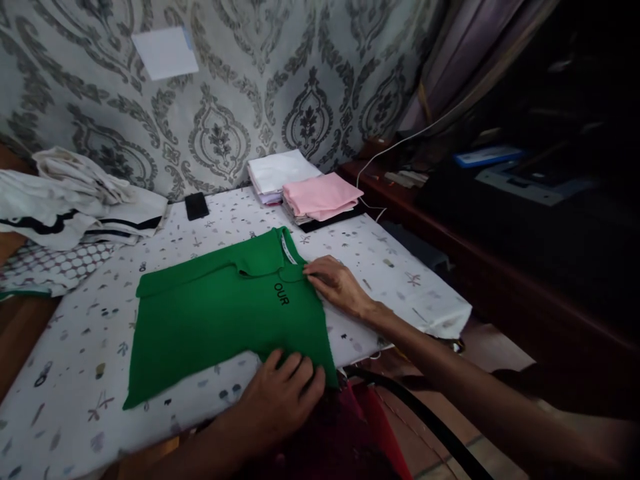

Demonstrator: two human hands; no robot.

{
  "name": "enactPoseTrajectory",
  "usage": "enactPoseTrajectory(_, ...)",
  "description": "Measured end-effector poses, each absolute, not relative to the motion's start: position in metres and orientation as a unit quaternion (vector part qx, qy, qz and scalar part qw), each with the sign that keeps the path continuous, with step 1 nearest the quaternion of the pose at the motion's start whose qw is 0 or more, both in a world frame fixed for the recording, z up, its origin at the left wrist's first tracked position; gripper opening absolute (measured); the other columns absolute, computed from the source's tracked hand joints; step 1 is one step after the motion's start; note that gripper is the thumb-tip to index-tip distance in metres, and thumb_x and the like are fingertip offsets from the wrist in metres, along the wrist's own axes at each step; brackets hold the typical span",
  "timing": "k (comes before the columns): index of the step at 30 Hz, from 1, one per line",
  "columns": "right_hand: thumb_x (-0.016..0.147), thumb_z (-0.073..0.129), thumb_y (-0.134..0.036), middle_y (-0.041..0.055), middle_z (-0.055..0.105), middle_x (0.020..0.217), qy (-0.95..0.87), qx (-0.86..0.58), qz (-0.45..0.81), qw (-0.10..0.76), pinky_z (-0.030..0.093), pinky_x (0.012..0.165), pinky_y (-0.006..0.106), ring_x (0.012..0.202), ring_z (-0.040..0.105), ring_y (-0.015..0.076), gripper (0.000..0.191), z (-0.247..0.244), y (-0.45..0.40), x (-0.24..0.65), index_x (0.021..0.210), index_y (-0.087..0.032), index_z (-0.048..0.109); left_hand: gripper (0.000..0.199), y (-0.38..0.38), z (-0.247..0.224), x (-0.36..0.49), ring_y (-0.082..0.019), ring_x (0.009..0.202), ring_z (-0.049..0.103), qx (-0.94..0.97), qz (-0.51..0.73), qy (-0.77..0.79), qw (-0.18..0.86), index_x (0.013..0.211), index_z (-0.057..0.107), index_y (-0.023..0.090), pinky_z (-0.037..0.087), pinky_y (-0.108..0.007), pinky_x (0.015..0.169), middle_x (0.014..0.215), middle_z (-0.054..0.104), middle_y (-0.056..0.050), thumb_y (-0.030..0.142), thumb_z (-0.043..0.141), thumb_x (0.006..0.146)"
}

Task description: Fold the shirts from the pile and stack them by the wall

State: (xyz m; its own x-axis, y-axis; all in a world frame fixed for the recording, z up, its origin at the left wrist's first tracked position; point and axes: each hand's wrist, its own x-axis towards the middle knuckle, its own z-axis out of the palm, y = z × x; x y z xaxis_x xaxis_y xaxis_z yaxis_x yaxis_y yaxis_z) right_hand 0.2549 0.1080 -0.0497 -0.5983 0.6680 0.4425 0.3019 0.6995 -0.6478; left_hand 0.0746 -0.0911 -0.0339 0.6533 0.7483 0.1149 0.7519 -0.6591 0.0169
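Observation:
A green shirt (215, 320) with a collar and the black letters "OUR" lies partly folded on the patterned white cloth (200, 400). Its far side is turned inward, and a pale label shows inside the collar. My right hand (340, 283) pinches the shirt's edge beside the collar. Over the near right edge curls my left hand (285, 387), its fingers closed on the fabric and the thumb hidden.
Folded pink cloth (323, 195) and white cloth (285, 170) lie in stacks at the back. A black phone (197, 206) is near the wall. White garments (75, 193) are heaped at left. A dark wooden edge (450, 247) and a thin cable run along the right.

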Motion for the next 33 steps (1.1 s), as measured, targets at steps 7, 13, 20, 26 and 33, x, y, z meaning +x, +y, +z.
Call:
enactPoseTrajectory(7, 0.088, 0.058, -0.026, 0.0074, 0.069, 0.110, -0.821, -0.359, 0.321, 0.307, 0.052, 0.094, 0.045, 0.104, 0.063, 0.0248, 0.031, -0.061, 0.124, 0.251, 0.118, -0.025, 0.067, 0.024, -0.066, -0.003, 0.053, -0.024, 0.080, 0.067, -0.827, -0.243, -0.483, -0.156, 0.100, 0.065, 0.027, 0.056, -0.038, 0.070, 0.088, 0.071, -0.008, 0.022, 0.042, 0.095)
enactPoseTrajectory(13, 0.088, 0.056, -0.023, 0.0065, 0.069, 0.107, -0.804, -0.353, 0.341, 0.335, 0.053, 0.089, 0.044, 0.099, 0.064, 0.0231, 0.028, -0.067, 0.127, 0.254, 0.113, -0.024, 0.069, 0.019, 0.023, 0.023, -0.007, -0.016, 0.069, 0.055, -0.688, -0.311, -0.612, -0.236, 0.095, 0.061, 0.022, 0.045, -0.028, 0.062, 0.078, 0.060, 0.000, 0.036, 0.051, 0.089)
enactPoseTrajectory(20, 0.095, 0.049, -0.028, 0.0064, 0.069, 0.105, -0.829, -0.286, 0.321, 0.359, 0.049, 0.095, 0.045, 0.103, 0.061, 0.0221, 0.025, -0.061, 0.124, 0.255, 0.107, -0.026, 0.070, 0.010, 0.069, -0.013, -0.028, -0.017, 0.066, 0.050, -0.722, -0.185, -0.654, -0.130, 0.084, 0.057, 0.022, 0.032, -0.029, 0.062, 0.070, 0.055, 0.002, 0.027, 0.049, 0.086)
enactPoseTrajectory(26, 0.083, 0.070, -0.036, 0.0100, 0.058, 0.130, -0.850, -0.286, 0.292, 0.331, 0.041, 0.106, 0.053, 0.127, 0.050, 0.0286, 0.016, -0.059, 0.120, 0.254, 0.080, -0.022, 0.065, 0.016, 0.068, 0.003, -0.020, -0.016, 0.064, 0.050, -0.746, -0.187, -0.620, -0.154, 0.086, 0.056, 0.023, 0.033, -0.028, 0.063, 0.067, 0.053, 0.004, 0.033, 0.045, 0.092)
enactPoseTrajectory(33, 0.078, 0.067, -0.022, 0.0065, 0.051, 0.143, -0.876, -0.276, 0.289, 0.269, 0.034, 0.113, 0.056, 0.144, 0.031, 0.0309, 0.013, -0.058, 0.118, 0.256, 0.068, -0.022, 0.058, 0.020, 0.087, -0.012, -0.027, -0.015, 0.064, 0.050, -0.748, -0.188, -0.615, -0.164, 0.087, 0.058, 0.022, 0.036, -0.027, 0.063, 0.069, 0.056, 0.003, 0.035, 0.044, 0.092)
